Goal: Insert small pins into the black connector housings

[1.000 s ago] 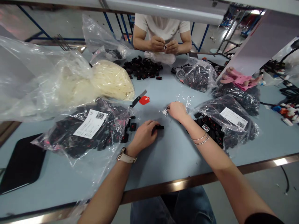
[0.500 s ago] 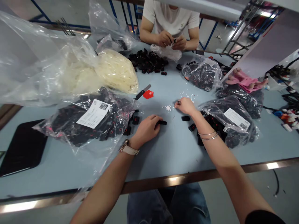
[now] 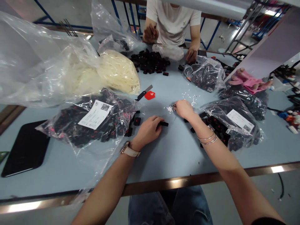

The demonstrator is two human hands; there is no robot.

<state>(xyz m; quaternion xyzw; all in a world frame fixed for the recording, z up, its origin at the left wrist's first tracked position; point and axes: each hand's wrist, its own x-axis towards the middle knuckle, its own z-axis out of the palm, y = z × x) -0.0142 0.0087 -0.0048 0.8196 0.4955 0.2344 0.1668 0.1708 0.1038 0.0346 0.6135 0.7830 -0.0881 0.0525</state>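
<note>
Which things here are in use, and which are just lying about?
In use: left hand pinching black part; right hand at white bits; open bag.
Lying about: knife, red piece, pink gloves, tablet.

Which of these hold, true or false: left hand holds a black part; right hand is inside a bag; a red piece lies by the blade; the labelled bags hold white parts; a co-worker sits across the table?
1. The left hand holds a black part on the table. True.
2. The right hand is inside a bag. False: it rests on the table at the white bits, beside the right bag.
3. A red piece lies by the blade. True.
4. The labelled bags hold white parts. False: the left bag and the right bag hold black parts.
5. A co-worker sits across the table. True.
</note>
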